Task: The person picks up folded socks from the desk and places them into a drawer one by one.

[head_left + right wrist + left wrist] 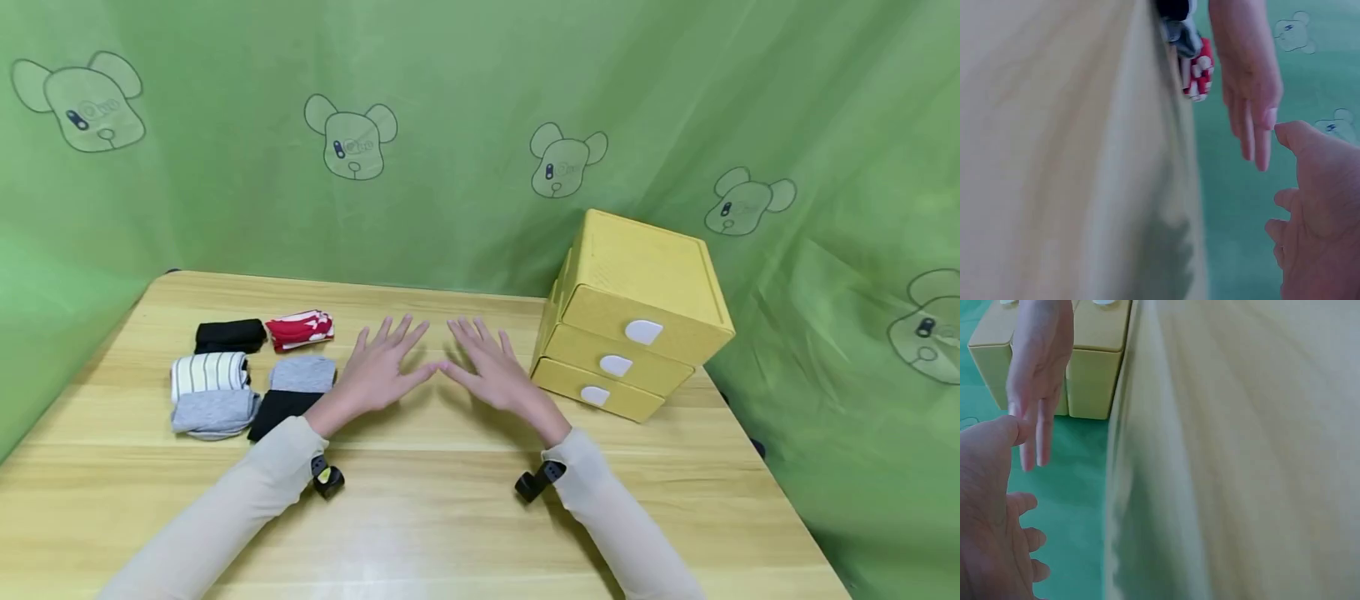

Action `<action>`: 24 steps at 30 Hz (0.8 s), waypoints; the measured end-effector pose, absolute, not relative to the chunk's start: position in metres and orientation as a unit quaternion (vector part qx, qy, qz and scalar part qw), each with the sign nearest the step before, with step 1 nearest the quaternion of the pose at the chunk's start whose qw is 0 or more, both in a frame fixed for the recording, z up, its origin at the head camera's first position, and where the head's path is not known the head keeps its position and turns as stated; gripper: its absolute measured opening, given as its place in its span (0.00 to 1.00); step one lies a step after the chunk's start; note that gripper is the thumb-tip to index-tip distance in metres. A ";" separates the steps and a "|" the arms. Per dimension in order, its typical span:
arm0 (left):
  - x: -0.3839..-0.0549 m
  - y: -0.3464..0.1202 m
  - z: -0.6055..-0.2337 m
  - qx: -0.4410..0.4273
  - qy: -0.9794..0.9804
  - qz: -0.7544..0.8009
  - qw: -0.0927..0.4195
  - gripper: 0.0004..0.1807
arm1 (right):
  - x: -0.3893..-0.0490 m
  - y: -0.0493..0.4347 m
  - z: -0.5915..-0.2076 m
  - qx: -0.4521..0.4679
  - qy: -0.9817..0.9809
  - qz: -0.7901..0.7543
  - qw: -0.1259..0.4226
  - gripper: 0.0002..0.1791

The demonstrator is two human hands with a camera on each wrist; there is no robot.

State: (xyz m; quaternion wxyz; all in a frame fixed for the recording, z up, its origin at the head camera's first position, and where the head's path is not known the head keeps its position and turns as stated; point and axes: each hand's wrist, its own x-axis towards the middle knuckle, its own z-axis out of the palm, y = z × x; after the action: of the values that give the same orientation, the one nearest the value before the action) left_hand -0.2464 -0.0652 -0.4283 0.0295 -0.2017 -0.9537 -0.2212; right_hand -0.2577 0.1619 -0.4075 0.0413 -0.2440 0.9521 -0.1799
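Note:
Over the middle of the wooden table (420, 517), my left hand (378, 371) and right hand (491, 371) hover palms down with fingers spread. Their thumb tips meet or nearly meet, and neither hand holds anything. Close to the left hand lie small folded cloth pieces: a grey one (303, 373), a black one (285, 410) partly behind the wrist, and a red-and-white one (302, 328). To the right of the right hand stands a yellow drawer box (648, 258) with three drawers, which look closed. The left wrist view shows the thumbs close together.
Farther left are another black folded piece (230, 335), a white striped one (210, 373) and a grey one (215, 412). White tabs (643, 332) mark the drawer fronts. A green curtain (450, 217) with bear-head prints hangs behind the table and along its sides.

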 end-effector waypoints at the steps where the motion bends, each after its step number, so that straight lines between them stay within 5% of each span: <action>1: -0.247 -0.064 -0.427 -0.200 -0.954 -0.222 0.029 0.43 | -0.258 0.163 -0.404 -0.248 0.951 -0.183 0.035 0.43; 15: -0.263 -0.022 -0.369 -0.216 -0.904 -0.370 0.008 0.41 | -0.235 0.198 -0.287 -0.289 0.931 -0.213 -0.071 0.41; 24: -0.268 0.031 -0.321 -0.222 -0.750 -0.613 -0.113 0.38 | -0.219 0.291 -0.214 -0.186 0.934 -0.289 -0.099 0.37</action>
State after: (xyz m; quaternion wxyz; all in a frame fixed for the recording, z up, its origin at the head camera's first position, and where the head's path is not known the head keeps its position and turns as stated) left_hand -0.2676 0.0306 -0.3214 -0.1131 -0.2215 -0.7498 -0.6132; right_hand -0.2195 0.2910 -0.2144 -0.0985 -0.1855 0.9339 -0.2895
